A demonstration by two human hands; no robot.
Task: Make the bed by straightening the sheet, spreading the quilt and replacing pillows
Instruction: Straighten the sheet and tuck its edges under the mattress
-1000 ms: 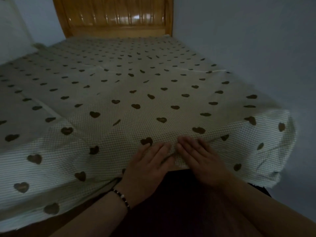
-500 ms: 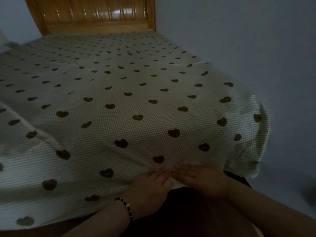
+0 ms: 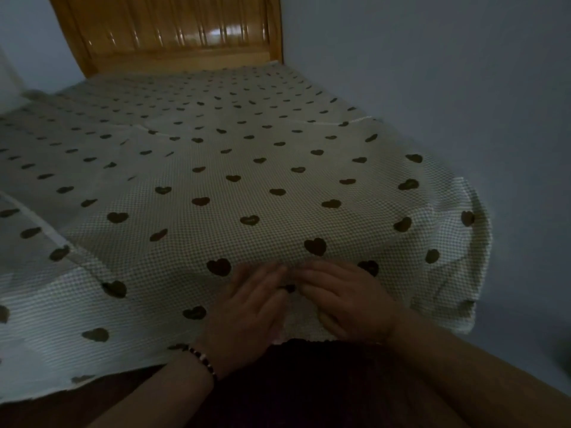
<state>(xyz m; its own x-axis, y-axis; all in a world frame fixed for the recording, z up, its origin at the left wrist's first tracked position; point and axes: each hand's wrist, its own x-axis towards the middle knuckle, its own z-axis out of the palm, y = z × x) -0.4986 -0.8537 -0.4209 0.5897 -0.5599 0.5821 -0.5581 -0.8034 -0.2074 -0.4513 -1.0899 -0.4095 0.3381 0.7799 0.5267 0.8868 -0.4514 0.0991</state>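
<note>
A pale checked sheet printed with dark hearts covers the bed and hangs over its near end. My left hand, with a beaded bracelet on the wrist, lies flat on the hanging part of the sheet near the foot edge. My right hand lies flat beside it, fingertips nearly meeting those of the left. Both press on the cloth with straight fingers. No quilt or pillow is in view.
A glossy wooden headboard stands at the far end. A plain wall runs close along the bed's right side. A fold line crosses the sheet at the left. The room is dim.
My hands have stayed together at the foot edge, sliding slightly down the hanging cloth. The view has shifted a little; the sheet looks much the same.
</note>
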